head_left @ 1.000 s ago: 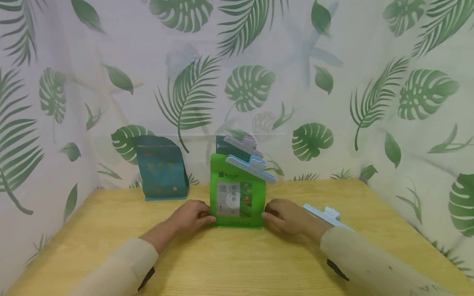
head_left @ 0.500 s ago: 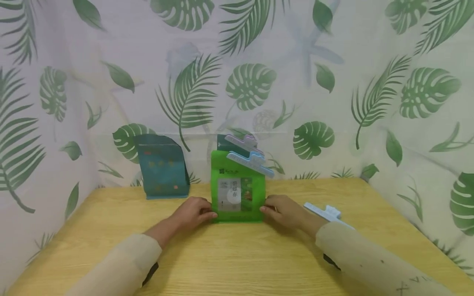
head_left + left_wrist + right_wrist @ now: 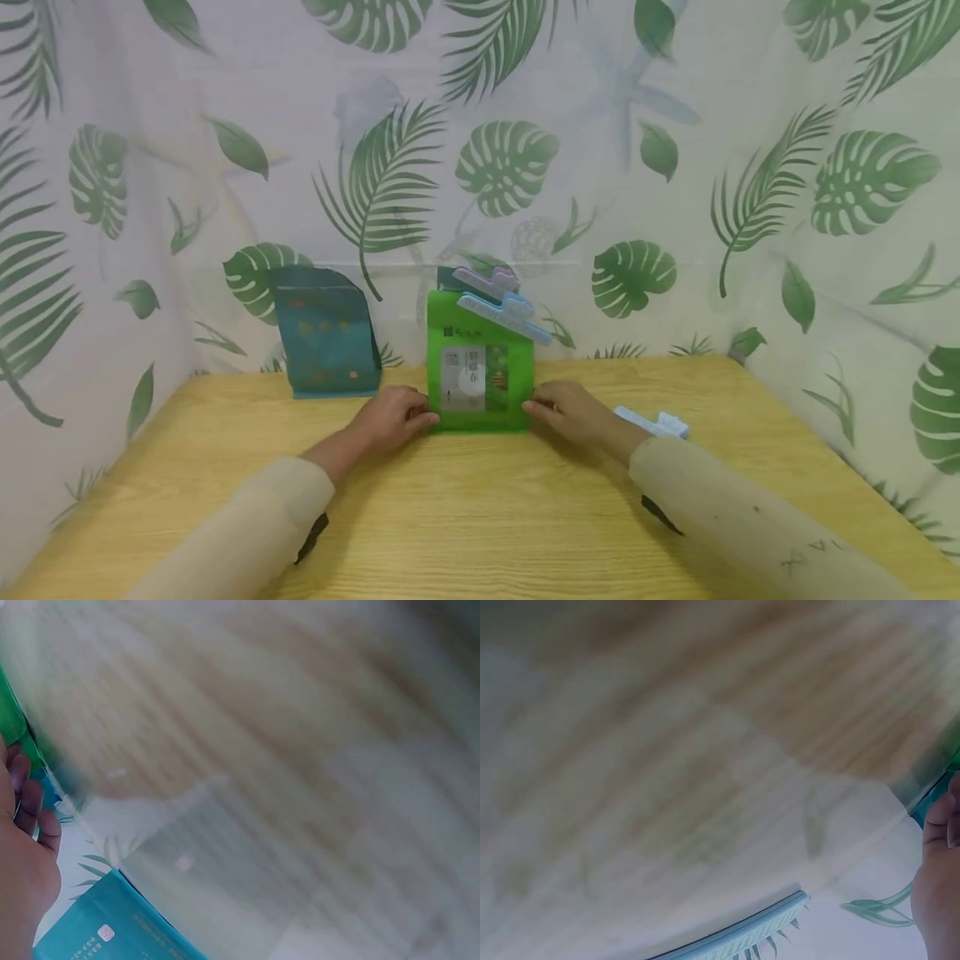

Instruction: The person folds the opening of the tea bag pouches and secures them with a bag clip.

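A bright green tea bag (image 3: 480,333) stands upright on the table in the head view, a blue sealing clip (image 3: 504,317) set aslant across its top right corner. My left hand (image 3: 392,417) pinches the bag's lower left edge, the thumb on its front. On the opposite edge my right hand (image 3: 572,417) does the same, thumb also in front. Right behind the green bag is a teal bag (image 3: 447,279), mostly hidden, with a purple clip (image 3: 486,283) on its top. In the left wrist view the green bag (image 3: 10,712) shows only at the border, by the fingers.
Another teal bag (image 3: 330,342), its top without a clip, stands at the back left of the wooden table (image 3: 465,517). A loose blue clip (image 3: 652,422) lies by my right forearm, partly covered by the sleeve. Behind the table hangs a leaf-patterned cloth (image 3: 510,75).
Both hands have slid the green bag away from me, toward the back, closer to the teal bag behind it. My right sleeve now covers more of the loose blue clip.
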Demonstrator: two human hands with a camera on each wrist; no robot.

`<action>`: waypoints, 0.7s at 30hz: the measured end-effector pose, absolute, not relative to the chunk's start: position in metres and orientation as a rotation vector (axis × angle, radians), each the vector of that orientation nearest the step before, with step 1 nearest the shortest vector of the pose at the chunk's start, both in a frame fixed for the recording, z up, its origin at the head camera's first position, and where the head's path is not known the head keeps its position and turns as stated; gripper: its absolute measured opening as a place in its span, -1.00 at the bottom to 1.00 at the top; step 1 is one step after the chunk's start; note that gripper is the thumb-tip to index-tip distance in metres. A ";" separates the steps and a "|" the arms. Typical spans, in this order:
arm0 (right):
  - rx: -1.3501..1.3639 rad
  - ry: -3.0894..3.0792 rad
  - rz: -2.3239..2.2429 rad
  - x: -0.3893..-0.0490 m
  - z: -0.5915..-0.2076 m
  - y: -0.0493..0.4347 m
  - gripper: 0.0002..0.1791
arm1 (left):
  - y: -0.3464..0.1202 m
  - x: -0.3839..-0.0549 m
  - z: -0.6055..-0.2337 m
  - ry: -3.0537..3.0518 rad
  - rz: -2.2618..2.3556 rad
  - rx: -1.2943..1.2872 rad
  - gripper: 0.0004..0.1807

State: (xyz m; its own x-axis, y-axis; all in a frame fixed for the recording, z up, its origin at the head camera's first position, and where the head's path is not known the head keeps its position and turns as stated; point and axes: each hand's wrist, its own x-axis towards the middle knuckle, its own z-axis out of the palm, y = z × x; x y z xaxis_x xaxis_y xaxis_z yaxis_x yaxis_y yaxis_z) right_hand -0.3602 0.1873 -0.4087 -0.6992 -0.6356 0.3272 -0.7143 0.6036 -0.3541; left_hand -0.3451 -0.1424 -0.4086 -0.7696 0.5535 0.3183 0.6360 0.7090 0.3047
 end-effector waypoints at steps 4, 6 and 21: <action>1.101 -2.668 0.715 -0.364 -0.408 0.186 -0.64 | -0.139 -0.347 -0.409 -2.708 -0.532 -0.886 -0.67; 1.067 -2.687 0.710 -0.365 -0.408 0.186 -0.63 | -0.135 -0.348 -0.409 -2.698 -0.492 -0.852 -0.72; 0.909 -2.747 0.760 -0.371 -0.408 0.184 -0.73 | -0.130 -0.355 -0.409 -2.733 -0.389 -0.705 -0.74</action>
